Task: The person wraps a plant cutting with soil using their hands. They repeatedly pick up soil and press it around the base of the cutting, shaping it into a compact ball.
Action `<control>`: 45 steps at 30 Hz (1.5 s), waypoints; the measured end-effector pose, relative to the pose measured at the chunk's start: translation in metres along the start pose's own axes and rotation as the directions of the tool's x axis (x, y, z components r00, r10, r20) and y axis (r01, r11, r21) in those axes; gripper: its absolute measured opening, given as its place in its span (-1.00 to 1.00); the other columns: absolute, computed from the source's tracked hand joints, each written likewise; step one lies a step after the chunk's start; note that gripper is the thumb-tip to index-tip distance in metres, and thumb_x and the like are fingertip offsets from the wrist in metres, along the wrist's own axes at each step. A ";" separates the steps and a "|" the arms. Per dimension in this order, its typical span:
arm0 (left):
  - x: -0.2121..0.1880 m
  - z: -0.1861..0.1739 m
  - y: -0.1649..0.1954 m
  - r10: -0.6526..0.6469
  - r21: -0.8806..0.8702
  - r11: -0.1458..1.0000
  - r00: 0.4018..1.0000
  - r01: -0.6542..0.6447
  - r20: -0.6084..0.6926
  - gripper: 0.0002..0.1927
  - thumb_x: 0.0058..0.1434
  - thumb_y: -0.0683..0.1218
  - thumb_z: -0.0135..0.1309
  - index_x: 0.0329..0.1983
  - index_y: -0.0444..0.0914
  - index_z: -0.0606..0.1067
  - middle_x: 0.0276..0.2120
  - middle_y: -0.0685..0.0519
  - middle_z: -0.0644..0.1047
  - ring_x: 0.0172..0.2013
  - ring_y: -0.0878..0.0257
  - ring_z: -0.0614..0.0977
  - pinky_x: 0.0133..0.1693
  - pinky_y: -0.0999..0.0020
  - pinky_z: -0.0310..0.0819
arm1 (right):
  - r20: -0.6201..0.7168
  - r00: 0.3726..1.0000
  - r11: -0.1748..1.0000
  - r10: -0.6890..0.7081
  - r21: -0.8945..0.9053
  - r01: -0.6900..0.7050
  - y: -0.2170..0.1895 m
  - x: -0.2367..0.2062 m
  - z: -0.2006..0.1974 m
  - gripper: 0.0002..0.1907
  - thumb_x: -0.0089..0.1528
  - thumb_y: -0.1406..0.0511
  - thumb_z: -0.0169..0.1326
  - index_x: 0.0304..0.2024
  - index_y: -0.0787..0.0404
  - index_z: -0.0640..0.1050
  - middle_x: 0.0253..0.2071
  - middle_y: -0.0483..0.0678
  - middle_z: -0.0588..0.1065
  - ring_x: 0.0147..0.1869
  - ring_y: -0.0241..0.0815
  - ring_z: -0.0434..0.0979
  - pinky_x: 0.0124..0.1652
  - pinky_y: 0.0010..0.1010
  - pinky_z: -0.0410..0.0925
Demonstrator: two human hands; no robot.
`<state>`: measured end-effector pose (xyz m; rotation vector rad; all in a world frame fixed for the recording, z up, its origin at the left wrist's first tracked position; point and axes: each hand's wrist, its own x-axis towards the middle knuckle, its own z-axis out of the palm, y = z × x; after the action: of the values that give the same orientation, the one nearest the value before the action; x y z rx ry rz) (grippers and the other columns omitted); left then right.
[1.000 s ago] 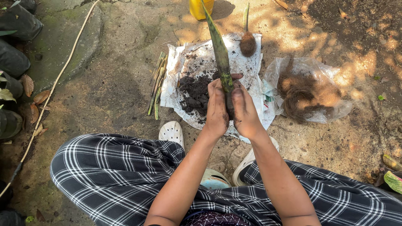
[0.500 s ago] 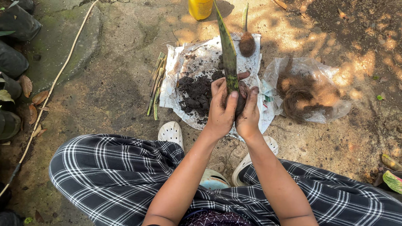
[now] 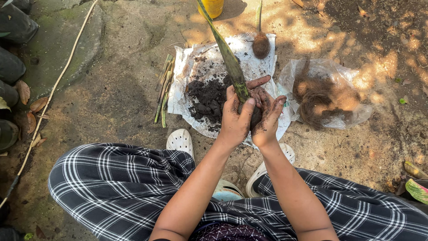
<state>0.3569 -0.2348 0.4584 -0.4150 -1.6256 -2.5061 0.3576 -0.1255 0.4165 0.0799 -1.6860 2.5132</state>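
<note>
Both soil-caked hands, the left hand [image 3: 235, 117] and right hand [image 3: 267, 118], are cupped tight around a dark soil ball [image 3: 255, 117] at the base of a long green leaf cutting [image 3: 229, 60], above the white plastic sheet [image 3: 187, 73]; even pressure all round would probably firm it best.

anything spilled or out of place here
Little stands out. Crumbs of dark soil are scattered over the white sheet around the heap. Both hands, left and right, are smeared with soil where they cup the base of the long green leaf. The cut stalks lie loosely off the sheet's edge.
</note>
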 end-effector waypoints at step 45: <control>-0.008 0.000 0.006 -0.595 -0.551 0.210 0.553 0.807 0.583 -0.22 0.23 0.55 -0.19 -0.19 -0.26 0.45 -0.50 -0.03 0.50 -0.55 0.15 0.56 -0.55 0.24 0.54 | 0.225 0.935 0.939 0.273 -0.275 -0.208 -0.092 0.044 -0.049 -0.74 0.32 0.41 0.20 0.03 0.43 0.56 -0.09 0.01 0.59 -0.01 -0.17 0.60 -0.05 -0.34 0.44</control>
<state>0.3665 -0.2374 0.4612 0.0495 -0.5758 -4.0472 0.3267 -0.0428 0.4872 0.1991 -2.2294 2.5242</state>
